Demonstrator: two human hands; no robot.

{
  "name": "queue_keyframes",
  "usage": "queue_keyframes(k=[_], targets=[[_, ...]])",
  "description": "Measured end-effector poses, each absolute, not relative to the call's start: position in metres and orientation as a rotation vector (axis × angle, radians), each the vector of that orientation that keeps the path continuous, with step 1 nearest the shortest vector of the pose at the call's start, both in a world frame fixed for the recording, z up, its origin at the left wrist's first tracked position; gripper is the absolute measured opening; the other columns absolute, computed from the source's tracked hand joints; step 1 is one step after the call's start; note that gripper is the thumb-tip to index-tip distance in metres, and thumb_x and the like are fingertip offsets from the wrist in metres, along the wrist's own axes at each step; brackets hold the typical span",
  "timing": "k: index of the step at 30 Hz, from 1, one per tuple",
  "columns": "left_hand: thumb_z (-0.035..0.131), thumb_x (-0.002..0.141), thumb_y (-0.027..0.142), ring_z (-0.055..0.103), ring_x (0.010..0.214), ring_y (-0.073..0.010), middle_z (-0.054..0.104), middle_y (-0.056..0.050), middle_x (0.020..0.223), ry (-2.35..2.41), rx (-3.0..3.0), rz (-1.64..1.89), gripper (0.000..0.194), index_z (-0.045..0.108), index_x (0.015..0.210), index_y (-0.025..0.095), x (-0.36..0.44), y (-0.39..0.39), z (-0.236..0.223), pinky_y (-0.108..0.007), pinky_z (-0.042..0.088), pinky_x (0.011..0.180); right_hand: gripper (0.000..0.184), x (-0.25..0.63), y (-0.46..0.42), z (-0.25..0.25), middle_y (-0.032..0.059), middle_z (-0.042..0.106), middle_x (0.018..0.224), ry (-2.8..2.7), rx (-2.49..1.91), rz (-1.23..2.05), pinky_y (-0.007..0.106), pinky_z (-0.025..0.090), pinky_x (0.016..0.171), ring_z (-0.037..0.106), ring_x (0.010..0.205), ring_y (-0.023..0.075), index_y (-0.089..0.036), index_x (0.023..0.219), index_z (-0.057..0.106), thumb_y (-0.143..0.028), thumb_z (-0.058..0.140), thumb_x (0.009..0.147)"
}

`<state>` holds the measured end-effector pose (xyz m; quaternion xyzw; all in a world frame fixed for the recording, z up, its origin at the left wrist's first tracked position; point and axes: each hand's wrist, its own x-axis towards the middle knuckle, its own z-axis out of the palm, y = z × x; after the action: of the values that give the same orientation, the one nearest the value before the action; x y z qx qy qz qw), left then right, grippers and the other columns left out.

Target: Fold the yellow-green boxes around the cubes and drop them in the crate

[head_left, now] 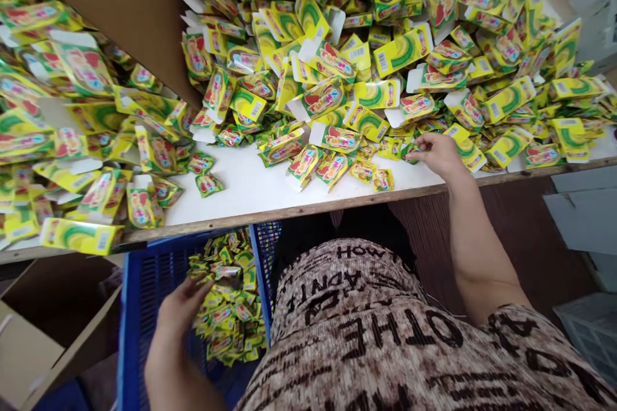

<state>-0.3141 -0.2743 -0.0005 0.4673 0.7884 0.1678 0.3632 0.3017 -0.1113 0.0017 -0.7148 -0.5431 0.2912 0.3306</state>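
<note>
My right hand point(438, 155) is at the front of a white table, its fingertips pinched on a small green and yellow sachet point(411, 150). Near it lie small yellow sachets point(383, 180) and printed cardboard boxes point(333, 168) with fruit pictures. Down at the left, my left hand point(177, 309) hangs over a blue plastic crate point(144, 253). Its fingers are partly spread and slightly blurred, with nothing visible in them. Below them, many sachets point(236, 314) fill part of the crate.
A large heap of open-flapped boxes point(405, 51) covers the back of the table point(241, 173). A brown cardboard panel point(130, 6) splits off another heap on the left. An open carton point(29, 334) stands below left. Grey containers point(585, 212) are at the right.
</note>
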Motion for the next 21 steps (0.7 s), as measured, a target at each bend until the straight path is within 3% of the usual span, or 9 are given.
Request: queue_keyframes(k=[2, 4, 6, 9, 14, 18, 21], targets=[[0.074, 0.068, 0.063, 0.075, 0.077, -0.0243, 0.076, 0.018, 0.076, 1.987, 1.146, 0.57, 0.027, 0.073, 0.083, 0.041, -0.282, -0.261, 0.012, -0.048, 0.063, 0.079, 0.045, 0.289, -0.116, 0.015, 0.0022, 0.058, 0.072, -1.457, -1.723, 0.99, 0.035, 0.043, 0.064, 0.054, 0.067, 0.0168, -0.019, 0.073, 0.064, -0.048, 0.09, 0.052], [0.076, 0.072, 0.056, 0.074, 0.087, -0.0245, 0.079, 0.009, 0.086, 1.822, 1.275, 0.71, 0.027, 0.076, 0.086, 0.033, -0.23, -0.231, 0.023, -0.043, 0.061, 0.089, 0.045, 0.269, -0.118, 0.023, 0.0008, 0.06, 0.072, -1.564, -1.613, 1.168, 0.033, 0.044, 0.065, 0.056, 0.068, 0.0169, -0.018, 0.074, 0.066, -0.045, 0.092, 0.049], [0.071, 0.079, 0.054, 0.073, 0.082, -0.023, 0.078, -0.001, 0.086, 1.523, 1.43, 0.765, 0.033, 0.076, 0.093, 0.025, -0.171, -0.193, 0.026, -0.039, 0.06, 0.085, 0.043, 0.247, -0.12, 0.024, -0.0013, 0.061, 0.069, -1.71, -1.634, 1.21, 0.031, 0.044, 0.065, 0.057, 0.068, 0.0172, -0.018, 0.075, 0.068, -0.038, 0.093, 0.047], [0.067, 0.084, 0.05, 0.068, 0.073, -0.0215, 0.073, -0.006, 0.081, 1.407, 1.784, 0.748, 0.035, 0.074, 0.103, 0.021, -0.097, -0.142, 0.014, -0.036, 0.056, 0.076, 0.037, 0.227, -0.121, 0.018, -0.0006, 0.065, 0.072, -1.907, -1.805, 1.024, 0.03, 0.044, 0.067, 0.06, 0.073, 0.0197, -0.02, 0.081, 0.071, -0.027, 0.092, 0.051], [0.081, 0.074, 0.045, 0.055, 0.112, -0.0373, 0.063, -0.018, 0.112, 1.768, 2.115, 0.558, 0.041, 0.07, 0.104, 0.02, -0.053, -0.11, -0.004, -0.047, 0.048, 0.091, 0.032, 0.227, -0.131, 0.012, 0.0068, 0.066, 0.092, -2.157, -1.801, 0.681, 0.035, 0.047, 0.081, 0.061, 0.094, 0.0267, -0.02, 0.084, 0.069, -0.026, 0.089, 0.06], [0.085, 0.068, 0.047, 0.053, 0.111, -0.0359, 0.061, -0.013, 0.107, 1.758, 1.945, 0.503, 0.037, 0.068, 0.09, 0.022, -0.047, -0.11, -0.003, -0.05, 0.046, 0.093, 0.034, 0.232, -0.143, 0.018, 0.0048, 0.069, 0.09, -2.105, -1.856, 0.846, 0.034, 0.047, 0.074, 0.063, 0.085, 0.0251, -0.022, 0.095, 0.066, -0.025, 0.084, 0.066], [0.085, 0.065, 0.053, 0.051, 0.113, -0.0379, 0.062, -0.013, 0.106, 1.798, 1.828, 0.553, 0.04, 0.065, 0.079, 0.021, -0.034, -0.112, -0.003, -0.054, 0.043, 0.094, 0.028, 0.225, -0.143, 0.023, 0.0046, 0.071, 0.091, -2.03, -1.747, 0.89, 0.035, 0.047, 0.078, 0.064, 0.088, 0.0257, -0.021, 0.09, 0.068, -0.026, 0.082, 0.066]])
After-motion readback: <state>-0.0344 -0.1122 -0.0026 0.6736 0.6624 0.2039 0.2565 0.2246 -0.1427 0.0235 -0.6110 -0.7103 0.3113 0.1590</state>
